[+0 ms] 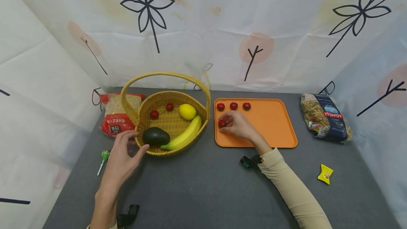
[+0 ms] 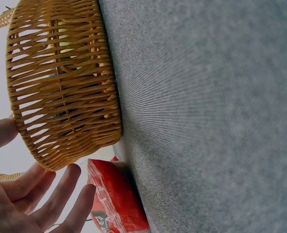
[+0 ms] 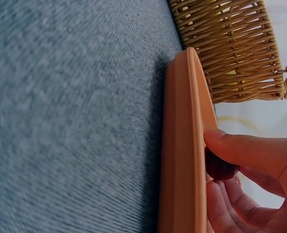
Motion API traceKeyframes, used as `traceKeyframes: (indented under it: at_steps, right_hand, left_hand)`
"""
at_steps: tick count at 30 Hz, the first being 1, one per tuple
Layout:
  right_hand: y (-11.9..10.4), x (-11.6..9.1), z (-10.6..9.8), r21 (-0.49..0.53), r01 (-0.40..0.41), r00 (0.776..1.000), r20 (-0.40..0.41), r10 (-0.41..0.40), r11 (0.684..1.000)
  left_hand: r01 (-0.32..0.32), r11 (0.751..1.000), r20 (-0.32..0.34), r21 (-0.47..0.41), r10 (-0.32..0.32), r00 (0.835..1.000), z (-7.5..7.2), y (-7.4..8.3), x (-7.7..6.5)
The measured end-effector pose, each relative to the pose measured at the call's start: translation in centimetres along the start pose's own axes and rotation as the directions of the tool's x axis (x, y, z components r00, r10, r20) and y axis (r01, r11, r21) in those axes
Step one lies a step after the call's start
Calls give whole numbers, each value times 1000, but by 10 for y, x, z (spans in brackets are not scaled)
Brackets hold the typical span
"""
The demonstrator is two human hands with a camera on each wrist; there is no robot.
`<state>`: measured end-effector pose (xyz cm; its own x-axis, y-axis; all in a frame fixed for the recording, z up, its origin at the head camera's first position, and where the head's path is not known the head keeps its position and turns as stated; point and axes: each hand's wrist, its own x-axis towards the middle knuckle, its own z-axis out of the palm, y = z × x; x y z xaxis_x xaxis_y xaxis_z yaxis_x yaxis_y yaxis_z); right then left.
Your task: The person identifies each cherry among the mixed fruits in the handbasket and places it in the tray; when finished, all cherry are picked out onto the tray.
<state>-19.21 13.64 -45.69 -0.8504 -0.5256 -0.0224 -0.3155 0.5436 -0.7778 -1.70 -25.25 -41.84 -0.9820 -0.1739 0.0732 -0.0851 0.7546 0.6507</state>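
Note:
In the head view my right hand pinches a dark red cherry between thumb and fingertips, low over the left part of the orange tray. The right wrist view shows that cherry just past the tray's rim. Three more cherries lie in a row along the tray's back edge. My left hand, thumb and fingers spread, touches the rim of the wicker basket at its front left. Inside the basket are an avocado, a banana, a lemon and two cherries.
A red bag of dry food stands behind the basket's left side. A lollipop lies left of my left hand. On the right are a pasta bag and a yellow wrapped candy. The basket's handle arches upward.

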Motion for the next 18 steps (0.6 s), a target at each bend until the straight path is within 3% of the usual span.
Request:
traceKeyframes:
  at_steps: [11, 18]
  right_hand:
    - [-8, -10, -11, 11, -19, 1000, -9, 19, 1000]
    - [-34, -24, -27, 77, 31, 998, -63, -26, 997]
  left_hand:
    - [7, 1000, 12, -4, -7, 1000, 0, 0, 0]
    - [-5, 1000, -3, -5, 5, 1000, 0, 0, 0]
